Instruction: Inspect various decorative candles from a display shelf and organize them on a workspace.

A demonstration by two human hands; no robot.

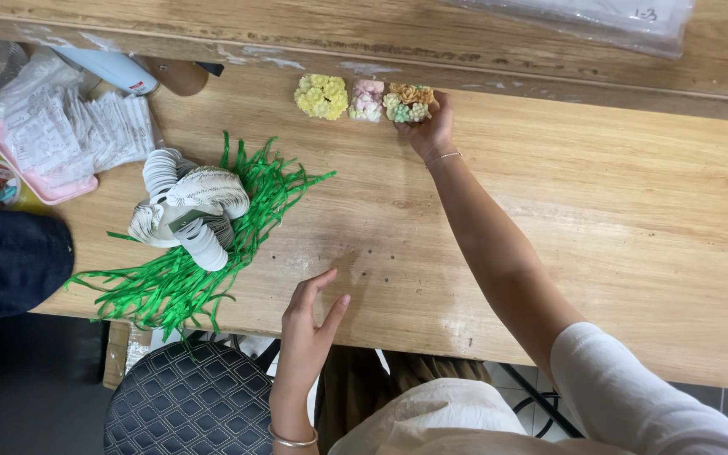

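Wooden table (600, 219), pale planks, running left to right. Far edge, centre: three small flower clusters in one row, its long axis left to right along the far edge. Yellow cluster (321, 96) at the left end, pink cluster (367, 100) in the middle, orange-and-green cluster (407, 103) at the right end, blooms facing up. Your right hand (428, 126) reaches far, fingers closed around the orange-and-green cluster. Your left hand (307, 330) rests on its edge at the near side, fingers apart, holding nothing. Left of it: green raffia strands (180, 278) fanned toward the near left, with stacked white paper tags (187, 211) lying on top. Far left: pink tray (40, 181) of white sachets (77, 131).
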